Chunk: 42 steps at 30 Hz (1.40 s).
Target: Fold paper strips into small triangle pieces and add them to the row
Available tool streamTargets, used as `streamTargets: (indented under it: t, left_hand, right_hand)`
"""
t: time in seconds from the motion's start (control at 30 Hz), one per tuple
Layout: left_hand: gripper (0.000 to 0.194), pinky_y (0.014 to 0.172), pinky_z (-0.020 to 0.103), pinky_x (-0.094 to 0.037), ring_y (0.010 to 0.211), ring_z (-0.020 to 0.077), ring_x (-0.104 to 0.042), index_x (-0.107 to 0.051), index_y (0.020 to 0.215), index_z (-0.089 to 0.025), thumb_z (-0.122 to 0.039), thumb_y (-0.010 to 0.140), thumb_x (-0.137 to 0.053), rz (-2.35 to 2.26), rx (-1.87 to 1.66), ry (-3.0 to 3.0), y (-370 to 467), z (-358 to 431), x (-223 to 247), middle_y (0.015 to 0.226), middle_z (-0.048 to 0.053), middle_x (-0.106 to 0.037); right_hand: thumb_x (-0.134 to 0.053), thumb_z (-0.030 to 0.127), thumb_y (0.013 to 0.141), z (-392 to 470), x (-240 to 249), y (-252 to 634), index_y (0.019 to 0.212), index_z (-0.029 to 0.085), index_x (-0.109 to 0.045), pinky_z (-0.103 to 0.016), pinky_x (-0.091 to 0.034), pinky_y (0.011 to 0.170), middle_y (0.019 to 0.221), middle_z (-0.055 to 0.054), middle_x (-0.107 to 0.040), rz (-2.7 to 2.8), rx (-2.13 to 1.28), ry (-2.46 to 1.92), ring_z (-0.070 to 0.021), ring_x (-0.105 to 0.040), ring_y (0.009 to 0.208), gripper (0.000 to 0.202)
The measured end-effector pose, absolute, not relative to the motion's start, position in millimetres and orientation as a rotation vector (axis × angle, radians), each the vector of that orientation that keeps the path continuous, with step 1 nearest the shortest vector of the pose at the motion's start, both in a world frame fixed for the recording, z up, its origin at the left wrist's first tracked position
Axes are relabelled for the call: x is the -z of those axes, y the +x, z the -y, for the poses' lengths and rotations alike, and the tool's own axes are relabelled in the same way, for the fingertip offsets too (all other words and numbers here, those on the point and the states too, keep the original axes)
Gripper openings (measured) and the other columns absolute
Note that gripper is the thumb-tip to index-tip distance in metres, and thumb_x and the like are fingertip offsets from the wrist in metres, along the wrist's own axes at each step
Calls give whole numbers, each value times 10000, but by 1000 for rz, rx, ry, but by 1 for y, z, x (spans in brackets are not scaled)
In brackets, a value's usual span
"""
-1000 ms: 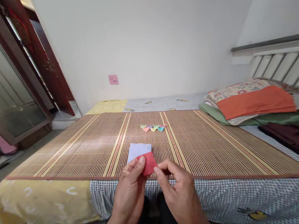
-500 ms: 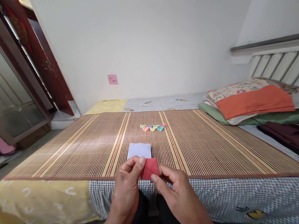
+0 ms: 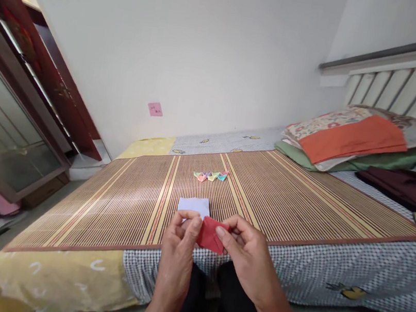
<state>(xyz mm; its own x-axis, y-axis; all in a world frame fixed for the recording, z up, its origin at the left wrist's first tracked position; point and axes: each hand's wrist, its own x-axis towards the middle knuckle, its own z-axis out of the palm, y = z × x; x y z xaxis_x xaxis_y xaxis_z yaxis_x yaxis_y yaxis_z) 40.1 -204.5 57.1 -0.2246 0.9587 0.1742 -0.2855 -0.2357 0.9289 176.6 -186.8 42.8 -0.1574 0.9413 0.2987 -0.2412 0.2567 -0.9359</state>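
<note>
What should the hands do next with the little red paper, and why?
Maybe the right hand should press the red paper flat with its thumb. That thumb already lies on the paper near its right edge, the left hand pinches the other side, and faint fold lines seem to show.

Left hand (image 3: 183, 241), right hand (image 3: 247, 248) pinching, thumbs uppermost.

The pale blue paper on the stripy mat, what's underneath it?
The brown striped mat shows around its far edge. I can't see directly under the pale blue paper; the left hand, pinching red folded paper, hides its near part too.
</note>
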Motion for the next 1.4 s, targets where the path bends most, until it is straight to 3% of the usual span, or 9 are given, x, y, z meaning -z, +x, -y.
streamTargets:
  t: [0.17, 0.43, 0.67, 0.8, 0.9, 1.03, 1.2, 1.4]
  left_hand:
    - [249, 668, 242, -522, 682, 145, -614, -647, 805, -197, -383, 842, -808, -1089, -1773, 1158, 41, 221, -55, 754, 8, -662]
    - [215, 623, 200, -529, 646, 127, -638, -705, 767, -180, -323, 776, -865, -1138, -1860, 1118, 39, 220, -53, 709, 7, -693]
    - [261, 574, 171, -498, 605, 104, -600, -677, 771, -169, -361, 792, -852, -1160, -1866, 1124, 37, 218, -47, 679, -9, -662]
    - [263, 574, 180, -493, 627, 114, -600, -663, 798, -175, -378, 818, -830, -1214, -1858, 1158, 35, 220, -44, 702, -5, -663]
    - [236, 599, 197, -504, 647, 125, -610, -665, 817, -177, -369, 857, -796, -1258, -1808, 1221, 33, 222, -41, 725, 4, -676]
    - [208, 627, 216, -515, 668, 138, -630, -667, 836, -181, -357, 887, -766, -1300, -1763, 1305, 34, 223, -38, 745, 11, -692]
    - [194, 632, 220, -510, 666, 137, -615, -651, 838, -189, -345, 915, -734, -1293, -1714, 1378, 35, 224, -35, 740, 0, -661]
    - [179, 778, 250, -531, 860, 163, -662, -684, 1054, -226, -260, 894, -755, -1209, -1640, 1503, 30, 228, -36, 978, 33, -702]
  right_hand:
    - [-708, 458, 925, 189, -46, 174, 822, 191, -613, -221, -355, 490, 681, 38, -542, 1240, -1260, -732, -97, -441, 550, 302]
    - [-656, 437, 960, 194, -53, 175, 810, 191, -586, -232, -311, 489, 612, 62, -468, 1365, -1272, -724, -97, -394, 531, 297]
    - [-600, 352, 988, 195, -53, 179, 786, 191, -605, -253, -400, 584, 704, 23, -557, 1560, -1131, -775, -126, -483, 627, 259]
    - [-574, 304, 994, 195, -57, 180, 749, 203, -592, -259, -364, 561, 672, 32, -541, 1682, -1026, -834, -129, -453, 608, 266]
    - [-577, 307, 993, 195, -59, 181, 775, 206, -623, -263, -361, 561, 669, 35, -544, 1711, -1001, -847, -132, -448, 604, 245]
    - [-585, 323, 996, 193, -62, 179, 849, 197, -682, -268, -419, 626, 759, 5, -644, 1698, -928, -839, -147, -548, 671, 216]
    - [-575, 343, 991, 191, -63, 176, 771, 188, -653, -258, -412, 575, 681, 7, -606, 1639, -945, -832, -143, -529, 620, 280]
    - [-605, 362, 969, 188, -58, 177, 747, 175, -636, -248, -402, 571, 672, 19, -566, 1506, -1079, -791, -126, -489, 608, 292]
